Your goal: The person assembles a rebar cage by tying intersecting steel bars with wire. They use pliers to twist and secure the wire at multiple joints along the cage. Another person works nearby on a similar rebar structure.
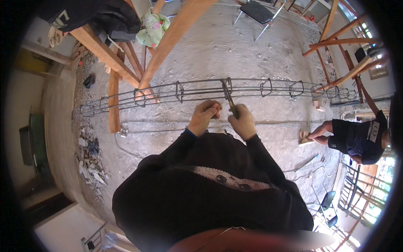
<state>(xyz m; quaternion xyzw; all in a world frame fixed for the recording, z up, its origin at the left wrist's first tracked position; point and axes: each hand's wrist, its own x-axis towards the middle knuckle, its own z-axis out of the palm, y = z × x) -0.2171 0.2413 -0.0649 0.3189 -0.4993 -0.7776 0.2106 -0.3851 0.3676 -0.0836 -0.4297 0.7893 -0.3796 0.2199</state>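
A long cage of steel reinforcing bars (197,90) with several square stirrups stretches across the view in front of me. My right hand (243,122) is closed around the handles of a pair of pliers (230,101), their long dark head reaching up to a stirrup near the cage's middle. Just left of it, my left hand (203,116) is pinched closed below the lowest bar. Whatever is between its fingers is too small to make out, though thin wire seems to show between the two hands.
Wooden props (168,46) stand at the left, near the cage. Rubble (90,161) lies on the rough floor. Another person (357,140) stands at the right near the cage's far end. A black folding chair (257,12) stands at the back, and bars (268,123) lie nearer me.
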